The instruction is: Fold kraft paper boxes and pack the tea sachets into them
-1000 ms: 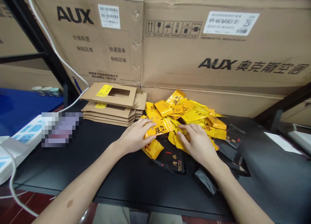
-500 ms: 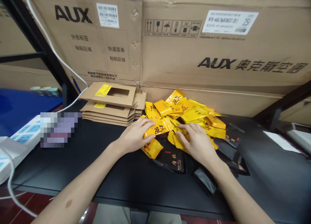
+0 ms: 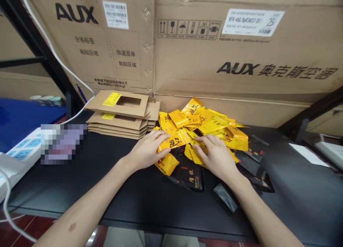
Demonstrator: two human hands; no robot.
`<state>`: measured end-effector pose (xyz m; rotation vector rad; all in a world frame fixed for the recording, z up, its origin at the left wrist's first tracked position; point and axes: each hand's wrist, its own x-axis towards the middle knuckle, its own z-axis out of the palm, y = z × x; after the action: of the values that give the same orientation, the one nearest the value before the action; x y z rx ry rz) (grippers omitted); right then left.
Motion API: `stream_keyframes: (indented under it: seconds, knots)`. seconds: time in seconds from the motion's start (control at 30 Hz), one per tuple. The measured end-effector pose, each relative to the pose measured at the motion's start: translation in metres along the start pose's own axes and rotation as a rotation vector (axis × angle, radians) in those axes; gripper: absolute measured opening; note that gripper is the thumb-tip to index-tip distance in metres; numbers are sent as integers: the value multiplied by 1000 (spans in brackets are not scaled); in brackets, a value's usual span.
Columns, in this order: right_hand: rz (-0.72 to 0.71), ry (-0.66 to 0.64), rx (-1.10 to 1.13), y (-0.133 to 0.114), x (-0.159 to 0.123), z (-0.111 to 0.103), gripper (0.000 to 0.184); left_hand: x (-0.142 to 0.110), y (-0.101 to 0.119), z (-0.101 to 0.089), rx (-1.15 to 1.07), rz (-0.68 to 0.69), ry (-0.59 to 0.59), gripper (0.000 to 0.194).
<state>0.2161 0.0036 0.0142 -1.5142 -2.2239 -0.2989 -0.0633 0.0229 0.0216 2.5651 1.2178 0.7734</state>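
A heap of yellow and orange sachets [image 3: 214, 124] lies on the black table. At its left side my left hand [image 3: 146, 149] rests palm down, thumb apart from the fingers, touching the left end of an orange sachet [image 3: 175, 139] with dark lettering. My right hand [image 3: 217, 154] lies over the front of the heap, its fingers loosely spread on the yellow sachets, with the fingertips partly hidden among them. Just below my left thumb is another yellow sachet [image 3: 168, 164]. Between my wrists a black sachet [image 3: 191, 177] with gold lettering lies flat.
Flat brown cardboard boxes [image 3: 118, 124] are stacked at the left. More black sachets [image 3: 253, 168] lie right of the heap, one [image 3: 225, 198] beneath my right forearm. A power strip [image 3: 26, 147] with white cable stands far left. Large cartons [image 3: 187, 61] wall off the back.
My view has shifted very slightly. Both hands keep almost the same place on the sachets, and nothing has visibly been picked up or let go.
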Motion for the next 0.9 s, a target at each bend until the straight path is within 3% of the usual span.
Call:
stream_keyframes:
  seconds: [0.2,0.37,0.67,0.83,0.9]
  knots:
    - [-1,-1,6,4,2,1,31,-2,0,0,94,21,-13,41]
    - [20,-30,29,4,3,-1,29,-3,-3,8,110,-11,-12,57]
    - [42,-30,95,4,4,-3,28,-3,-4,9,119,-12,-33,50]
    - [37,-15,155,4,3,-5,35,-3,-2,7,23,-77,13,84]
    - [27,-29,151,4,4,-6,32,-2,-2,7,16,-70,9,86]
